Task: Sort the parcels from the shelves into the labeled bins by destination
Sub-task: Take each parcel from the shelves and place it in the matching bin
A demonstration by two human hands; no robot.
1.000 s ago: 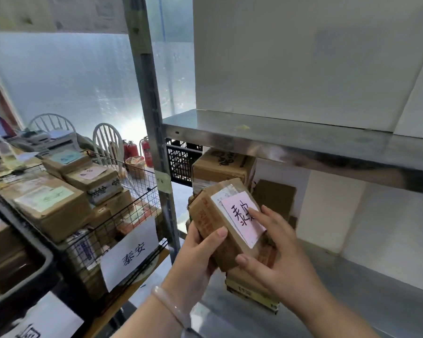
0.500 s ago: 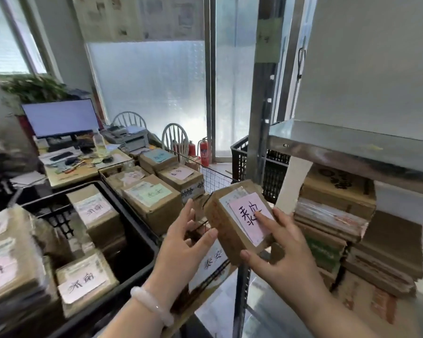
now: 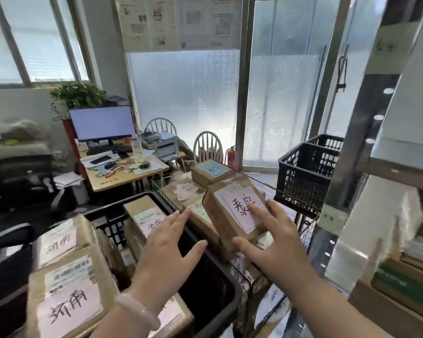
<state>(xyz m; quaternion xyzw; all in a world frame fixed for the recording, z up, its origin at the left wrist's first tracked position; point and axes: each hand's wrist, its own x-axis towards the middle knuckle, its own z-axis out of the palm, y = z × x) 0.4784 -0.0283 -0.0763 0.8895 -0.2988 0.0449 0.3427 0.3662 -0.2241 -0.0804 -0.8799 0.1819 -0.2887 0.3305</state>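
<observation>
Several sorted parcels (image 3: 206, 172) already lie in the wire basket (image 3: 303, 228) and the black bin (image 3: 226, 276) left of it; your right hand (image 3: 276, 245) grips the pink-labelled parcel (image 3: 230, 215) above that basket, your left hand (image 3: 169, 250) is spread empty, and the shelf stacks (image 3: 405, 284) to its right look unsorted.

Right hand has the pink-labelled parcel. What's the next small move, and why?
Probably lower the parcel straight down into the wire basket and let go. The right hand holds it tilted above that basket. Its pink label reads differently from those on the boxes in the black bin. The left hand is open, off the parcel.
</observation>
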